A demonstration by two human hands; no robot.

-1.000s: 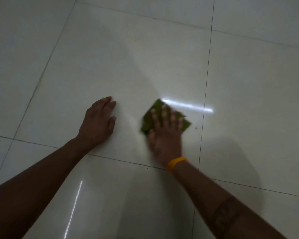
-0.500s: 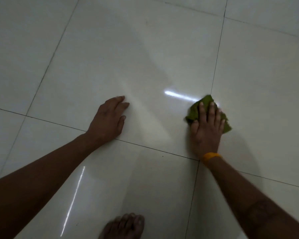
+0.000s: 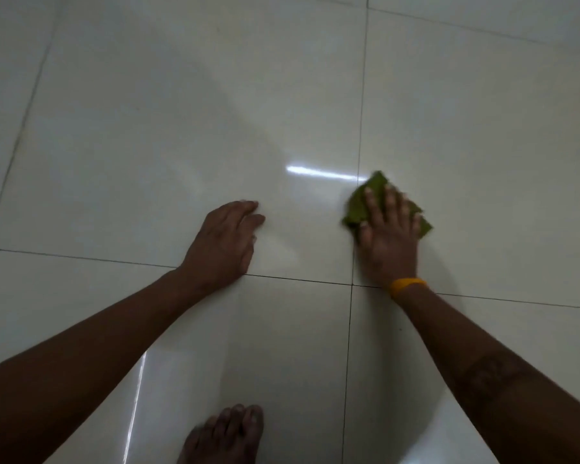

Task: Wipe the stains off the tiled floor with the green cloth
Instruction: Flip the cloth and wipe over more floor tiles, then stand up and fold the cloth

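right hand [image 3: 389, 236] flat on green cloth [image 3: 357, 211], left hand [image 3: 222, 241] braced on floor [image 3: 181, 128]

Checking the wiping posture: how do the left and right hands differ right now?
The left hand lies bare on the white tiled floor; the right hand presses the green cloth. Only the right wrist wears a yellow band. Both lie palm-down, fingers pointing away.

You're looking at a glossy off-white tiled floor [image 3: 181, 128] w/ thin dark grout lines [image 3: 360, 128], dim room, bright light streaks [image 3: 322, 174] reflected on the tiles.
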